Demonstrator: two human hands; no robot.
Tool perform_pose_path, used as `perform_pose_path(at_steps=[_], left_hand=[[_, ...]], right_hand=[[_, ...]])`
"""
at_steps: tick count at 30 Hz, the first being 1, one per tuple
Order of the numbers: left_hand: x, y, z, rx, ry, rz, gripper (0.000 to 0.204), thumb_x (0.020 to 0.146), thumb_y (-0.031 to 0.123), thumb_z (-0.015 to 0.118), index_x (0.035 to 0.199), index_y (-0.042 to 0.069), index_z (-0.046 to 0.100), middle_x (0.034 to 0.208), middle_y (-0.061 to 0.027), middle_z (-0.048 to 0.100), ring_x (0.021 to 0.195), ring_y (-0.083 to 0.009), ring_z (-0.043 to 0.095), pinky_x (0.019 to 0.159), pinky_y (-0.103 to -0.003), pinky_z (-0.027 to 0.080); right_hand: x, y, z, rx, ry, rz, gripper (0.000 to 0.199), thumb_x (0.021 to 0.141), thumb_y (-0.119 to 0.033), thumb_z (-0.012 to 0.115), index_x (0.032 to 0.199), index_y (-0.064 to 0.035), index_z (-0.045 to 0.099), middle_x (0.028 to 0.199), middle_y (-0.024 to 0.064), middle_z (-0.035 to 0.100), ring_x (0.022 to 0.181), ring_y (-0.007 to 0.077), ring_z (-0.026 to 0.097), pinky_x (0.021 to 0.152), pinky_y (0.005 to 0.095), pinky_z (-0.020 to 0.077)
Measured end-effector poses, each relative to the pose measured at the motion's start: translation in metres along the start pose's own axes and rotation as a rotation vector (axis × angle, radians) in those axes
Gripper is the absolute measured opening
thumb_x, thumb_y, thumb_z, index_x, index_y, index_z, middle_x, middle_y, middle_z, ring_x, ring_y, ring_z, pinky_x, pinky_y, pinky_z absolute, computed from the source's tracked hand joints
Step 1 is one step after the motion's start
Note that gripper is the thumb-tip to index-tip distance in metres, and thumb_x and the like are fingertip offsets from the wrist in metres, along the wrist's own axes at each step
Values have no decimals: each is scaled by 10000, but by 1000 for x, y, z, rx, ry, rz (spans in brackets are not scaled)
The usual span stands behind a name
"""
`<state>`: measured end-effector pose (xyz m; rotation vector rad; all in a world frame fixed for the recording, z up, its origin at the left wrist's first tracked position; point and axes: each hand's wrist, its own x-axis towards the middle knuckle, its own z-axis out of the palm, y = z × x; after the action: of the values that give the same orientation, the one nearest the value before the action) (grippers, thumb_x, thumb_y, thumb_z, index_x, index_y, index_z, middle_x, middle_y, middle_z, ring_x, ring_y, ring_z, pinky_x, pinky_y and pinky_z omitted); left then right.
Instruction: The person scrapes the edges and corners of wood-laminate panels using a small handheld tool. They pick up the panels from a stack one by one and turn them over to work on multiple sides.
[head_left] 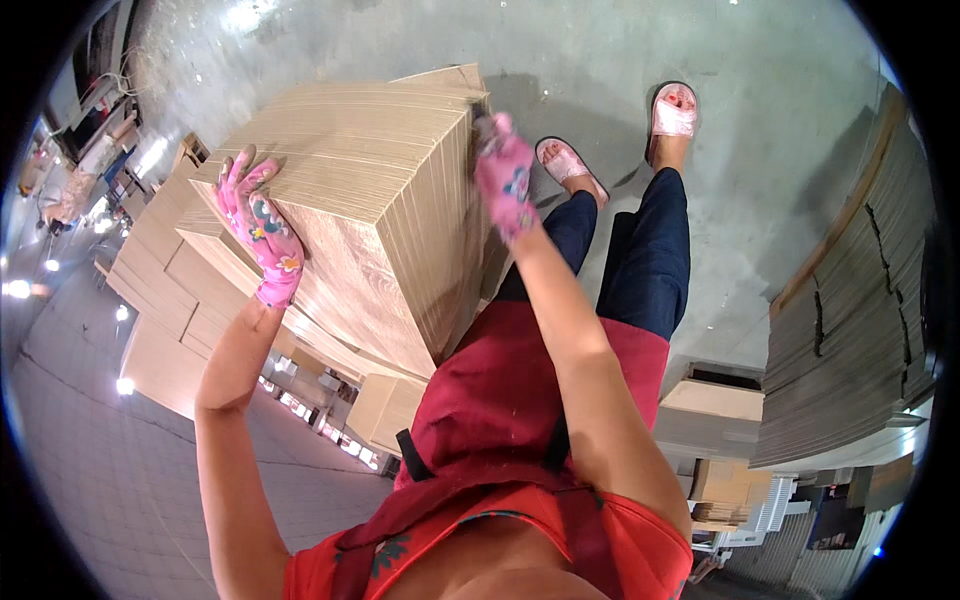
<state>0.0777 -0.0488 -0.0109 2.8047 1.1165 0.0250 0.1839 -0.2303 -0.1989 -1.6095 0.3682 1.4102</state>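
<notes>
Left hand [265,232]: fingers [232,190] spread wide, laid against the left part of the stack of brown cardboard sheets [320,130]. Right hand [508,182]: beside the stack's right side, near its far end; blurred, so cannot tell whether its fingers are wide, narrow or closed on a sheet edge. Both hands wear pink gloves [280,268] with a flower pattern.

Stack: to the left of the person's legs, between the two hands. Sheet edges show as fine parallel lines on two faces; the face nearest the left forearm [235,370] is broad and smooth. At the far end one corner juts out, askew to the rest.

Left of the stack: further brown cardboard piles [150,270], partly hidden by it. Bright lights [125,386] show at the left rim.

Right of the stack: dark blue trousers [648,250] and two pink slippers [673,112], standing apart on the grey floor [600,50]. Near: dark red apron [500,375] over a red shirt [640,530].

Far right: tall pile of greyish cardboard [840,330] with dark slits. Between this pile and the apron: a carton [712,398] with a dark opening. Items at the lower right rim too small to identify.
</notes>
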Motion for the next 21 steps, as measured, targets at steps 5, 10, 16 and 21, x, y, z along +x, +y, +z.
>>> perform_pose_path(at_steps=[5, 10, 16, 21], left_hand=[[-6, -3, 3, 12, 11, -7, 498, 984, 374, 248, 1056, 41, 612, 1183, -97, 592, 1261, -308, 388, 1105, -455, 147], [1, 4, 2, 26, -6, -5, 494, 988, 360, 241, 1043, 41, 615, 1197, -102, 582, 1250, -314, 400, 1101, -461, 164], [1, 0, 9, 26, -15, 18, 478, 986, 354, 253, 1047, 49, 615, 1208, -103, 574, 1246, -316, 409, 1105, -471, 156], [-6, 7, -7, 43, -23, -22, 482, 986, 363, 256, 1035, 55, 623, 1206, -107, 572, 1241, -317, 415, 1106, -477, 156]], right_hand=[[44, 4, -27, -178, -32, -361, 184, 899, -184, 497, 989, -52, 589, 641, 136, 584, 615, 257, 595, 559, 358, 452], [-12, 9, -10, -51, 44, -364, 187, 917, -188, 487, 962, -39, 590, 659, 106, 568, 601, 218, 553, 544, 328, 426], [78, 37, -10, -328, 95, -359, 144, 909, -128, 484, 969, -48, 588, 665, 93, 556, 591, 170, 536, 527, 309, 416], [-41, -6, -8, -189, -55, -495, 220, 945, -207, 433, 948, -61, 597, 704, 191, 585, 586, 287, 569, 537, 347, 442]])
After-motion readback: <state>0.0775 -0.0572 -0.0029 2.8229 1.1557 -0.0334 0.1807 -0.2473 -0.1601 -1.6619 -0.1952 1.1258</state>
